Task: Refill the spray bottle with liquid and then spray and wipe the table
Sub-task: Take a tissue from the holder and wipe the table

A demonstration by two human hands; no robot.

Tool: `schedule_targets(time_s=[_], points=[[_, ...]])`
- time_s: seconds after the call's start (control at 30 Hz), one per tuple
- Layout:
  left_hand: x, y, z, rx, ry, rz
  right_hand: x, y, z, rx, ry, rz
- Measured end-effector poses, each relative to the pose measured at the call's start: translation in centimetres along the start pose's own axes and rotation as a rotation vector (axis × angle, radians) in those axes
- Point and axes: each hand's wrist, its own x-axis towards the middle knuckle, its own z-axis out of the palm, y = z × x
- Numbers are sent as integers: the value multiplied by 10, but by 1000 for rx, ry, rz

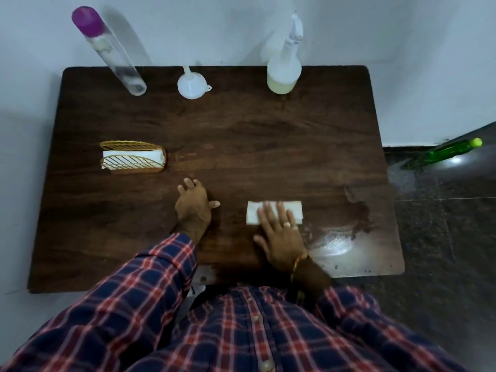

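A white spray bottle with pale yellowish liquid in its base stands at the back right of the dark wooden table. A white funnel sits upside down at the back middle. A tall clear bottle with a purple cap stands at the back left. My right hand lies flat, fingers spread, pressing a folded white tissue onto the table near the front. My left hand rests palm down on the wood to the left of it, holding nothing. Wet shiny patches show at the front right.
A gold wire holder with white tissues stands at the left middle of the table. A green bottle lies on the dark floor to the right. A pale wall runs right behind the table's back edge.
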Motion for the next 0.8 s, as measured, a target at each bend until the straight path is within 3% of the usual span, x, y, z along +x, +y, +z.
schedule_targets(time_s=[0.07,0.13,0.23,0.47,0.53,0.6,0.7,0.8], points=[[-14,-8,8,-63,15,78,-21,8,4,48,-48,-57],[-27,-16,21,-55,88,183,-22,35,4,64,56,77],[-46,-18,46,9,152,290,16,60,-18,186,55,301],[-69,-29,77,51,201,532,-45,-19,29,24,-6,-86],[-65,-40,74,35,244,561,-61,-6,37,65,22,3],[-62,-51,72,18,256,570,-66,10,43,123,50,210],[-56,-62,68,-24,272,568,-60,-13,43,160,107,362],[-53,-73,66,-45,286,570,-51,-84,50,102,105,80]])
